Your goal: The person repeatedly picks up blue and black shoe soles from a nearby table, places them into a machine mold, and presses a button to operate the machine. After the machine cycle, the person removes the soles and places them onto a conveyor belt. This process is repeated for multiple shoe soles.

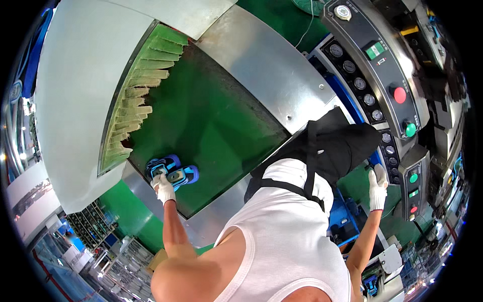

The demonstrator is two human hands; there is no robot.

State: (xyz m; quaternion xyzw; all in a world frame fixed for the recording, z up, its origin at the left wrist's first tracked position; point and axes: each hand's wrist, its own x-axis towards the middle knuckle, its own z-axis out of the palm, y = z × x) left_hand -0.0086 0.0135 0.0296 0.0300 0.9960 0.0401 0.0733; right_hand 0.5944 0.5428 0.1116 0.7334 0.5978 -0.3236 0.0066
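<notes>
My left hand (pixel 163 189), in a white knit glove, has its fingers closed on the near end of a pair of blue and black shoes (pixel 182 174). The shoes are side by side on the green conveyor belt (pixel 211 126), by its near left corner. Out to the right, my right hand (pixel 377 189) wears a matching glove. Its fingers are bent around a small dark thing (pixel 370 165) below the row of gauges; its kind is hard to make out.
Left of the belt, a pale machine housing (pixel 70 100) has a curtain of ragged green strips (pixel 143 85) across its opening. A metal plate (pixel 266 60) borders the belt's far side. On the right stand pressure gauges (pixel 359 83) and a control panel with a red button (pixel 399 94).
</notes>
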